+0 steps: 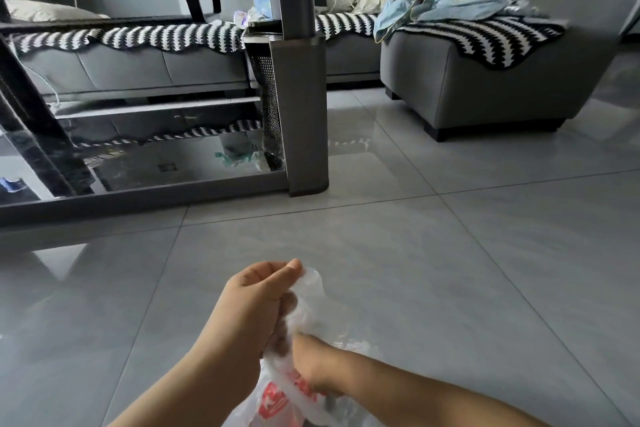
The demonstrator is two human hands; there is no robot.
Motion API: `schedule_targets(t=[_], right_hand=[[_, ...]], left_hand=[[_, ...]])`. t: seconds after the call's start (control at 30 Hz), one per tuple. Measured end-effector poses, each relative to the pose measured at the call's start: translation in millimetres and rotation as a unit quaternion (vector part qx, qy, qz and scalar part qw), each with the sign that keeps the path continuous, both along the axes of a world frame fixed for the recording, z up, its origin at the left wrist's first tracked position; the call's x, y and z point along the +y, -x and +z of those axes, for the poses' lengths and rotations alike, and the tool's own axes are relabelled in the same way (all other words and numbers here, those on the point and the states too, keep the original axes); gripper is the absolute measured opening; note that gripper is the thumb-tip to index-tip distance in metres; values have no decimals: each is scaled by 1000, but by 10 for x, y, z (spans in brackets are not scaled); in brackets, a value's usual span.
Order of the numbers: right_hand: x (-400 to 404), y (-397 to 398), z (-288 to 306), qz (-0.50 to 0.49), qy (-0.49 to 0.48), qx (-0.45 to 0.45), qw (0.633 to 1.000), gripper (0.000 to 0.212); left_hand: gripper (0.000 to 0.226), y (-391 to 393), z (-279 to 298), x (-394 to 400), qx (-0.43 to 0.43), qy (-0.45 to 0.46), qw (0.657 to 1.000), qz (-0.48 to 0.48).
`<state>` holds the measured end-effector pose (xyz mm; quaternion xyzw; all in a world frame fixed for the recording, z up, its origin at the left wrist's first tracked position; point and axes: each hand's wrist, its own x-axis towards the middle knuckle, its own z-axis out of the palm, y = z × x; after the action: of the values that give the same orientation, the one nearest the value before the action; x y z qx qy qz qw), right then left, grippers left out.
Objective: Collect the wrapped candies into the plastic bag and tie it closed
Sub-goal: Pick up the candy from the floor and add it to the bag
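A thin white plastic bag (277, 402) with red print lies on the floor at the bottom centre, partly cut off by the frame edge. Its twisted top is gathered upward. My left hand (256, 302) is closed around that bunched top, thumb and fingers pinched at its tip. Lower down, my right hand (311, 364) grips the neck of the bag, its fingers buried in the plastic. No wrapped candies show; the bag's contents are hidden by the plastic and my hands.
Glossy grey floor tiles (450, 270) spread out ahead. A dark glass coffee table (304, 97) with a thick grey leg stands at the upper left. Behind it sits a grey sofa (485, 80) with striped covers and clothes.
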<state>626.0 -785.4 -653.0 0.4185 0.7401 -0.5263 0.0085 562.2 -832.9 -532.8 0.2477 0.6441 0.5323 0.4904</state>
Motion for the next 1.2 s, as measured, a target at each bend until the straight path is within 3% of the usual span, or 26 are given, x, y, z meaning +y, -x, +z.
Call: schedule_targets(t=[0.03,0.13,0.23,0.3,0.37,0.4,0.47,0.53,0.57,0.63,0.73,0.83,1.0,1.2], right_hand=[[-7,7,1,6,14,-4,1000,20],[-12,-59,27,18,27,-8,999,38],[11,-173,-25,2,9,-1,1000,33],[-1,-235,-53,28,5,13,1000,18],[32,-333,-140,21,-3,11,1000,33],[54,-415,-155,13,-21,6,1000,28],[102,-617,-177,5,-96,21,995,11],[175,-858,-246,5,-239,-18,971,23],[202,-982,-286,1,-337,-37,941,27],[214,-1193,-353,-20,-390,-89,916,39],[236,-1395,-329,-102,-218,-125,962,48],[346,-1549,-301,-168,-59,-47,983,43],[598,-1739,-52,-258,0,8,966,60],[806,-1934,857,-309,38,-12,950,82]], left_hand=[[27,-9,7,5,-1,-1,1000,-4],[26,-27,31,22,4,-2,1000,-13],[25,-24,38,27,11,-1,1000,-26],[24,-26,36,33,13,-1,999,-32],[24,-28,37,48,12,-2,999,-33],[24,-31,40,57,10,-3,999,-33],[23,-24,42,75,6,-4,999,-35],[21,-12,42,100,4,-6,999,-35],[20,-7,45,116,3,-9,999,-34],[17,-4,61,152,-3,-16,999,-34],[16,-3,102,226,-15,-29,999,-33],[15,-6,142,330,-19,-35,999,-31],[13,-107,252,576,-22,-26,999,-39],[14,-315,760,902,-2,1,999,-42]])
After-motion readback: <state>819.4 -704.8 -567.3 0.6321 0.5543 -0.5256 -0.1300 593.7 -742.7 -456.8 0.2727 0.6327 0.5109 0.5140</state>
